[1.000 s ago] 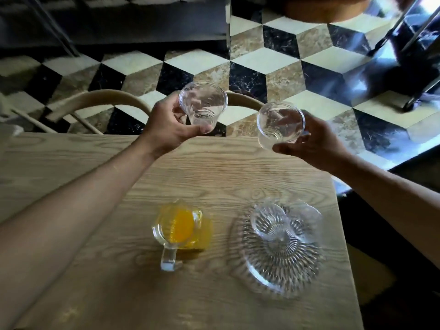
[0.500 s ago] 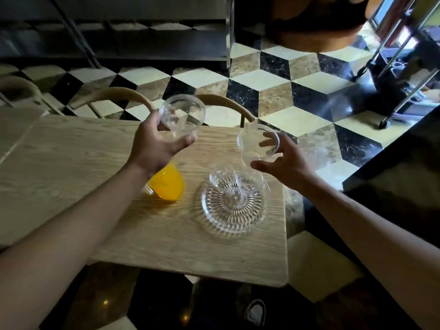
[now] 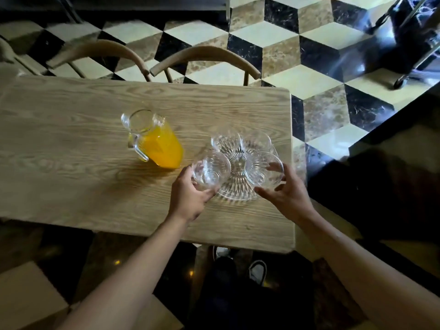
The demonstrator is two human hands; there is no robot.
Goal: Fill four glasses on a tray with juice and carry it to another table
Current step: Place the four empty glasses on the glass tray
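A ribbed clear glass tray (image 3: pixel 239 195) lies near the right end of the wooden table (image 3: pixel 71 148). Two empty glasses stand on its far side, the far-left glass (image 3: pixel 225 142) and the far-right glass (image 3: pixel 256 142). My left hand (image 3: pixel 190 198) grips a third empty glass (image 3: pixel 210 170) at the tray's near-left edge. My right hand (image 3: pixel 288 191) wraps around a fourth empty glass (image 3: pixel 264 170) at the tray's near-right side. A glass jug of orange juice (image 3: pixel 154 141) stands just left of the tray.
Two curved wooden chair backs (image 3: pixel 204 55) sit along the table's far edge. The table's right edge runs close beside the tray, with patterned floor beyond. A wheeled metal stand (image 3: pixel 404 44) is at the far right. My shoes (image 3: pixel 257 270) show below the near edge.
Both hands have come down from above the far edge of the table, bringing the two glasses to the near side of the tray. The view has pulled back and tilted down.
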